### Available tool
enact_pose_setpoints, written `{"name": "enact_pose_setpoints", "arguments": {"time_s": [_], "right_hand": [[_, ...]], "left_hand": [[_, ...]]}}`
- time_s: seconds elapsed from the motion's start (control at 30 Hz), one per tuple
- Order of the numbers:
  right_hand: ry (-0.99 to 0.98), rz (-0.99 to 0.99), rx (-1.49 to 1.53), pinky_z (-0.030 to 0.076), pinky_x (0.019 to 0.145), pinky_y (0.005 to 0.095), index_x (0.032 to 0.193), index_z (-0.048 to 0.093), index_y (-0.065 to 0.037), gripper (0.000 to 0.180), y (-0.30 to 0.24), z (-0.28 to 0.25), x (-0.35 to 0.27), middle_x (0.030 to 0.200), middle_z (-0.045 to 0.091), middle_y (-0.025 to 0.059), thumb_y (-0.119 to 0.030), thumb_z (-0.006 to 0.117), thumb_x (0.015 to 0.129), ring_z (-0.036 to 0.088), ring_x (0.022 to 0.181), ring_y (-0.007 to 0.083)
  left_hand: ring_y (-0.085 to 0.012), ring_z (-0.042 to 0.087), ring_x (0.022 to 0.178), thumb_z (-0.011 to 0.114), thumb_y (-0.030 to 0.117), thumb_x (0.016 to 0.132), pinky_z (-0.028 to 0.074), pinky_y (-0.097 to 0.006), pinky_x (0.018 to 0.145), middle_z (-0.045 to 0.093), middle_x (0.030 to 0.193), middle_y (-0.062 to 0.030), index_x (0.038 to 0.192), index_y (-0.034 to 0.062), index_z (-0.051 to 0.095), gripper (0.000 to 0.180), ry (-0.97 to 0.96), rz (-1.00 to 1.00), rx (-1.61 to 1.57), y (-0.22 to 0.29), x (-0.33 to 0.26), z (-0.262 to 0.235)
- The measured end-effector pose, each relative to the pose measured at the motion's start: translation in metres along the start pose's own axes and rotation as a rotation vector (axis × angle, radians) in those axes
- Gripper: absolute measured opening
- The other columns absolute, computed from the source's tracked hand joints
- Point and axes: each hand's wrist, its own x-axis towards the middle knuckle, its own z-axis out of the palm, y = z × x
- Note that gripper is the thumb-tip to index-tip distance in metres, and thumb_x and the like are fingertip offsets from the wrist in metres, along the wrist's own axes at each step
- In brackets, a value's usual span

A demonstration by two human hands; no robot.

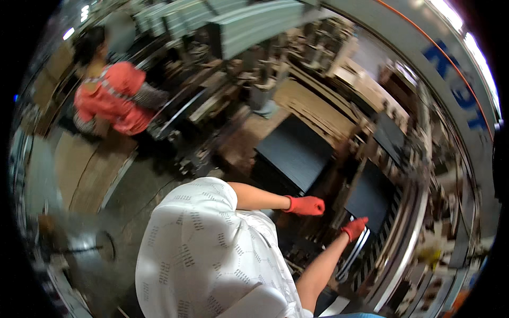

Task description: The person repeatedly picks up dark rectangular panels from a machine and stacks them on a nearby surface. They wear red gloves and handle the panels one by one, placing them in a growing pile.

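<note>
Workshop machinery (262, 98) around dark panels (295, 151)

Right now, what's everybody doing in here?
Someone in red gloves has their right hand at the near edge of a dark panel lying on the machine. Their left hand is curled in the air beside it; I can't tell if it holds anything. Another panel lies flat just beyond the left hand. Farther off, at the upper left, a co-worker in a red top stands by more machinery.
</note>
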Motion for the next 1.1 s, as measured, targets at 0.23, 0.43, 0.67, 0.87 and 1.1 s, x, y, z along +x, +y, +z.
{"name": "enact_pose_setpoints", "arguments": {"time_s": [0.23, 0.43, 0.67, 0.87, 1.1], "right_hand": [[-0.106, 0.326, 0.081, 0.05, 0.096, 0.0527, 0.118, 0.067, 0.013, 0.09, -0.02, -0.005, 0.003, 0.117, 0.069, 0.0332, -0.068, 0.033, 0.103, 0.065, 0.109, 0.0506], [0.022, 0.253, -0.129, 0.052, 0.083, 0.0541, 0.101, 0.072, 0.015, 0.09, -0.006, -0.015, 0.011, 0.101, 0.072, 0.0334, -0.069, 0.038, 0.102, 0.067, 0.094, 0.0524], [0.063, 0.178, -0.104, 0.052, 0.075, 0.0567, 0.088, 0.072, 0.013, 0.09, -0.013, 0.004, 0.021, 0.089, 0.071, 0.0331, -0.071, 0.041, 0.101, 0.066, 0.083, 0.0516], [0.12, 0.172, -0.19, 0.053, 0.074, 0.0532, 0.087, 0.071, 0.011, 0.085, 0.003, 0.011, 0.022, 0.087, 0.072, 0.0296, -0.067, 0.04, 0.103, 0.067, 0.075, 0.0464], [0.353, 0.058, -0.084, 0.054, 0.075, 0.0516, 0.09, 0.072, 0.01, 0.08, -0.049, 0.014, -0.045, 0.088, 0.073, 0.0263, -0.064, 0.042, 0.103, 0.069, 0.075, 0.0413]], "left_hand": [[-0.0364, 0.069, 0.094, 0.062, 0.024, 0.092, 0.055, -0.045, 0.082, 0.073, 0.099, -0.0162, 0.109, 0.0076, 0.07, 0.025, 0.65, -0.136, 0.522, 0.014, -0.178, -0.177], [-0.0383, 0.051, 0.125, 0.069, 0.034, 0.085, 0.037, -0.056, 0.104, 0.057, 0.13, -0.0175, 0.132, 0.01, 0.058, 0.054, 1.339, -0.546, 1.087, 0.006, -0.263, -0.342], [-0.0439, 0.04, 0.139, 0.071, 0.04, 0.088, 0.024, -0.067, 0.114, 0.041, 0.155, -0.026, 0.164, 0.0204, 0.028, 0.09, 1.1, -1.209, 1.371, -0.078, -0.32, -0.396], [-0.0478, 0.036, 0.143, 0.07, 0.038, 0.088, 0.021, -0.068, 0.116, 0.036, 0.159, -0.0283, 0.163, 0.0199, 0.032, 0.086, 1.111, -1.035, 1.176, -0.053, -0.319, -0.392], [-0.0492, 0.027, 0.15, 0.069, 0.037, 0.089, 0.017, -0.068, 0.119, 0.029, 0.163, -0.0293, 0.159, 0.0206, 0.038, 0.079, 1.03, -1.04, 1.247, -0.081, -0.326, -0.392]]}}
